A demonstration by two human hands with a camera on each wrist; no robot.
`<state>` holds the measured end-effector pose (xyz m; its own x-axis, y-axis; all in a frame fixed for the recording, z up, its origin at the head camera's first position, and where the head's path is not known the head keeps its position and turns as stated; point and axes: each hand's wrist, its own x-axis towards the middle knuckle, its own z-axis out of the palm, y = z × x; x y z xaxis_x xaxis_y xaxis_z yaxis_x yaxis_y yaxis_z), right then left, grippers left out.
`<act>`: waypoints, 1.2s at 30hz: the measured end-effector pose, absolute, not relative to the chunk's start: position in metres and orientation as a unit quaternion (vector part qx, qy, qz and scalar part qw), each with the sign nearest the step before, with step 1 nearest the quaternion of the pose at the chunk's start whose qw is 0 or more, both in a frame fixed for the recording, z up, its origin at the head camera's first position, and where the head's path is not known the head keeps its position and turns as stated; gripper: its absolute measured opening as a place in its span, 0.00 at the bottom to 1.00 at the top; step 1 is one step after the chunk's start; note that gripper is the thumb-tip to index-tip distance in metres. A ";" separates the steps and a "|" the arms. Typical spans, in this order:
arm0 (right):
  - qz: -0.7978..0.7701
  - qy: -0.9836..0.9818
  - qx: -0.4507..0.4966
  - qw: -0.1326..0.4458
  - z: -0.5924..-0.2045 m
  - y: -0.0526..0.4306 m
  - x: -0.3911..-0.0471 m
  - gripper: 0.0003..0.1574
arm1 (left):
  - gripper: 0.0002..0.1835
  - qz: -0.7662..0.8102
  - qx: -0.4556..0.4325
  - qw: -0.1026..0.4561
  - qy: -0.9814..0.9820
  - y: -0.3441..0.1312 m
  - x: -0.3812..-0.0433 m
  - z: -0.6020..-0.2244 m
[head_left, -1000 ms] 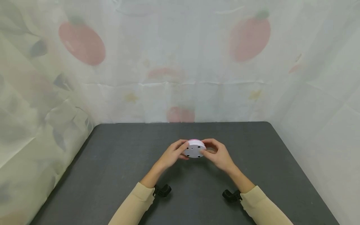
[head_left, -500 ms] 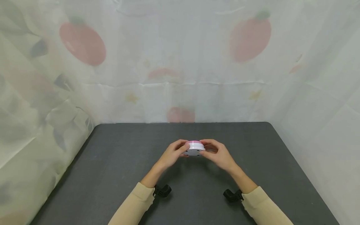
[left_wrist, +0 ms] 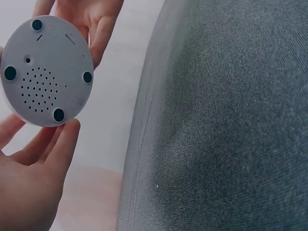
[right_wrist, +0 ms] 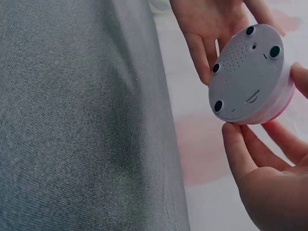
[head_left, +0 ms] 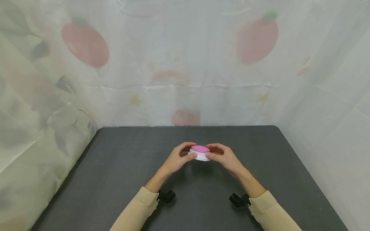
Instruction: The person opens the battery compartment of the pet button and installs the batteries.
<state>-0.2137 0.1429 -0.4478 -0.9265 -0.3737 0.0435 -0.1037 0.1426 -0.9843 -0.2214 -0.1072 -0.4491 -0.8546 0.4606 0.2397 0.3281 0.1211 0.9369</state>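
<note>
A round white push button with a pink domed top [head_left: 200,149] is held above the dark table between both hands. My left hand [head_left: 176,159] grips its left edge, thumb on the near side and fingers round the far side. The right hand [head_left: 226,159] pinches the opposite edge in much the same way. In the left wrist view the underside of the push button [left_wrist: 45,72] shows dark round feet and a cluster of small holes. The right wrist view also catches this underside of the push button [right_wrist: 248,72], with a strip of pink beyond its rim.
The dark grey table [head_left: 130,160] has rounded far corners. Behind it hangs a pale curtain [head_left: 185,64] with faded fruit prints, and more fabric [head_left: 34,128] closes off the left side. A black wrist camera [head_left: 167,196] sits under each forearm.
The push button has tilted: its white underside faced the head camera a second ago, and now its pink top does. Both hands keep hold of it, with little shift in position.
</note>
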 end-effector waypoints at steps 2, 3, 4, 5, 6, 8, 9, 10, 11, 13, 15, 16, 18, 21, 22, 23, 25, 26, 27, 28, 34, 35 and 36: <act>-0.639 0.743 -0.172 0.105 -0.447 0.143 -0.213 0.30 | 0.24 0.619 0.271 0.052 0.735 -0.108 -0.223 -0.452; -0.640 0.740 -0.180 0.103 -0.447 0.143 -0.214 0.31 | 0.25 0.623 0.273 0.051 0.731 -0.108 -0.226 -0.457; -0.641 0.737 -0.188 0.102 -0.447 0.143 -0.214 0.31 | 0.25 0.625 0.275 0.051 0.729 -0.108 -0.229 -0.461; -0.642 0.735 -0.194 0.101 -0.447 0.143 -0.214 0.32 | 0.26 0.627 0.277 0.051 0.726 -0.108 -0.232 -0.466; -0.642 0.733 -0.200 0.100 -0.447 0.143 -0.215 0.33 | 0.27 0.628 0.278 0.052 0.725 -0.108 -0.233 -0.465; -0.642 0.732 -0.209 0.098 -0.448 0.142 -0.216 0.34 | 0.28 0.627 0.278 0.054 0.726 -0.109 -0.234 -0.465; -0.640 0.733 -0.212 0.096 -0.449 0.142 -0.218 0.36 | 0.28 0.625 0.278 0.054 0.728 -0.109 -0.235 -0.465; -0.638 0.734 -0.213 0.094 -0.449 0.142 -0.218 0.36 | 0.29 0.623 0.276 0.055 0.730 -0.109 -0.235 -0.464; -0.637 0.735 -0.214 0.092 -0.450 0.142 -0.220 0.37 | 0.29 0.619 0.273 0.056 0.734 -0.109 -0.236 -0.464; -0.634 0.738 -0.212 0.088 -0.452 0.142 -0.222 0.39 | 0.30 0.611 0.267 0.056 0.743 -0.109 -0.238 -0.464; -0.630 0.743 -0.209 0.088 -0.454 0.142 -0.225 0.40 | 0.32 0.608 0.259 0.059 0.748 -0.109 -0.240 -0.466; -0.628 0.746 -0.205 0.088 -0.455 0.141 -0.226 0.40 | 0.32 0.608 0.256 0.062 0.749 -0.109 -0.242 -0.467; -0.622 0.753 -0.196 0.089 -0.460 0.140 -0.230 0.41 | 0.33 0.609 0.250 0.069 0.749 -0.109 -0.245 -0.471; -0.607 0.768 -0.181 0.090 -0.467 0.137 -0.234 0.42 | 0.35 0.610 0.240 0.085 0.750 -0.109 -0.250 -0.480; -0.604 0.772 -0.175 0.091 -0.470 0.136 -0.235 0.42 | 0.35 0.610 0.237 0.091 0.751 -0.109 -0.251 -0.483; -0.599 0.777 -0.171 0.092 -0.472 0.135 -0.236 0.42 | 0.35 0.611 0.233 0.097 0.750 -0.109 -0.252 -0.485; -0.590 0.785 -0.162 0.094 -0.477 0.134 -0.238 0.42 | 0.35 0.614 0.228 0.109 0.748 -0.109 -0.254 -0.490; -0.587 0.789 -0.158 0.095 -0.480 0.134 -0.238 0.41 | 0.35 0.615 0.225 0.116 0.747 -0.109 -0.254 -0.491; -0.584 0.791 -0.152 0.095 -0.482 0.133 -0.239 0.41 | 0.35 0.616 0.222 0.120 0.746 -0.109 -0.254 -0.493; -0.582 0.794 -0.146 0.096 -0.484 0.133 -0.239 0.41 | 0.34 0.617 0.219 0.125 0.746 -0.109 -0.254 -0.494; -0.569 0.806 -0.132 0.101 -0.491 0.134 -0.239 0.41 | 0.32 0.608 0.207 0.138 0.754 -0.106 -0.255 -0.502; -0.567 0.807 -0.134 0.101 -0.492 0.134 -0.239 0.41 | 0.32 0.603 0.206 0.140 0.758 -0.105 -0.255 -0.503; -0.564 0.808 -0.137 0.101 -0.493 0.135 -0.239 0.41 | 0.32 0.598 0.205 0.142 0.762 -0.105 -0.255 -0.504</act>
